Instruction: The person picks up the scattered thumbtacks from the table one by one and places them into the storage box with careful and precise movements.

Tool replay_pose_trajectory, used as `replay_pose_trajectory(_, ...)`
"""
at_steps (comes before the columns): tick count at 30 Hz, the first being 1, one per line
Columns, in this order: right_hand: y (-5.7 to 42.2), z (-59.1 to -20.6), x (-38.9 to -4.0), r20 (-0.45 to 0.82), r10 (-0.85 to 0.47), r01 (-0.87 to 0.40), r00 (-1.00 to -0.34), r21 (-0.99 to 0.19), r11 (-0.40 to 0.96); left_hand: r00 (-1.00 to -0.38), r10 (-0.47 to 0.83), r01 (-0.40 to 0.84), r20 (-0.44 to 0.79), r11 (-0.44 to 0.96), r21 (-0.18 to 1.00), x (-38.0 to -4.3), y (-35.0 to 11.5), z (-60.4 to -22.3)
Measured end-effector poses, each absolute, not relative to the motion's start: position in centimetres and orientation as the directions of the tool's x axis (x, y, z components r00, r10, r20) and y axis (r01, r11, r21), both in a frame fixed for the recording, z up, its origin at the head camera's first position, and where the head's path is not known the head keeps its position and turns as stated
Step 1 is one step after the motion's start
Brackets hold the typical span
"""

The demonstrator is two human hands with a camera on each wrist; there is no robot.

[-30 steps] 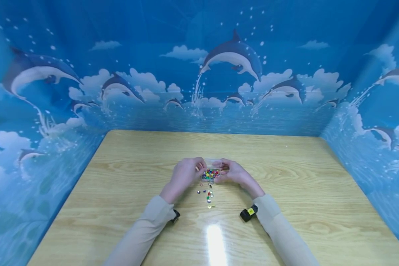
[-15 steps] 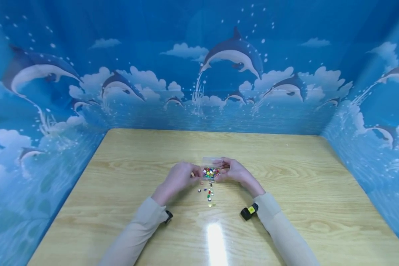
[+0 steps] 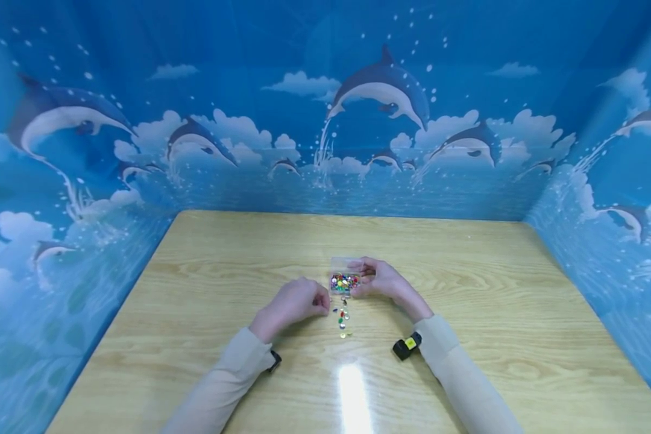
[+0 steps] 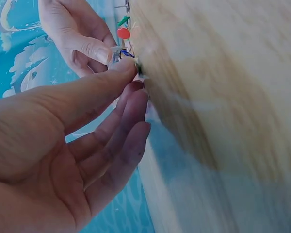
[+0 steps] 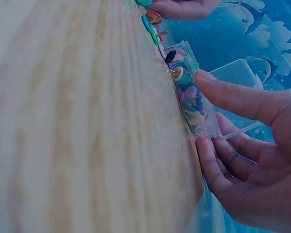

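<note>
A small clear plastic box (image 5: pixel 212 125) with its hinged lid up holds many colourful thumbtacks (image 3: pixel 345 281). My right hand (image 3: pixel 381 281) grips the box at its right side, thumb on the near wall and fingers behind, in the right wrist view. My left hand (image 3: pixel 298 299) is low at the table, just left of the loose thumbtacks (image 3: pixel 342 320) in front of the box. In the left wrist view its thumb and index fingertips pinch a small dark thumbtack (image 4: pixel 139 68), mostly hidden; the other fingers are loosely bent.
The wooden table (image 3: pixel 466 289) extends around both hands. A blue dolphin-print cloth (image 3: pixel 249 120) hangs at the back and sides. Each wrist bears a small black camera (image 3: pixel 407 346). A bright reflection lies on the near tabletop.
My left hand has moved from the box's left edge down toward me, to the table beside the loose thumbtacks, covering one of them. My right hand and the box stay put.
</note>
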State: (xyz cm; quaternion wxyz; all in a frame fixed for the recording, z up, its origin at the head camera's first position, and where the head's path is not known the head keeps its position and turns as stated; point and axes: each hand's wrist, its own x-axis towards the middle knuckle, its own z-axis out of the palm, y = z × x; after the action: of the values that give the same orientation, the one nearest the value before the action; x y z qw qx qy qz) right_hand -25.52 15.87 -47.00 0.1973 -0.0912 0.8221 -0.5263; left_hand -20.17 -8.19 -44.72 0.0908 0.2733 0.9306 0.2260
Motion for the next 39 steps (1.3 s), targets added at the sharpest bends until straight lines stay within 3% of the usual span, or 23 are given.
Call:
replay_pose_trajectory(11,15.7,-46.9,-25.4,-0.226,-0.361,0.06,-0.905,-0.907,0.417,-0.899,0.424,0.425,0.113,0.781,0.458,-21.2,-7.7,-44.6)
replay_pose_trajectory(19,15.7,-47.3,-25.5,-0.226,-0.371,0.056,-0.9,-0.907,0.417,-0.939,0.325,0.336,0.113,0.796,0.504,-22.1,-6.8,-43.8)
replay_pose_trajectory(30,15.7,-47.1,-25.6,-0.215,-0.38,0.047,-0.9,-0.913,0.406,-0.918,0.35,0.394,0.184,0.761,0.516,-22.4,-5.9,-43.4)
replay_pose_trajectory(39,15.8,-47.2,-25.7,-0.215,-0.372,0.042,-0.903,-0.906,0.422,-0.901,0.423,0.414,0.092,0.779,0.471,-21.9,-6.7,-44.0)
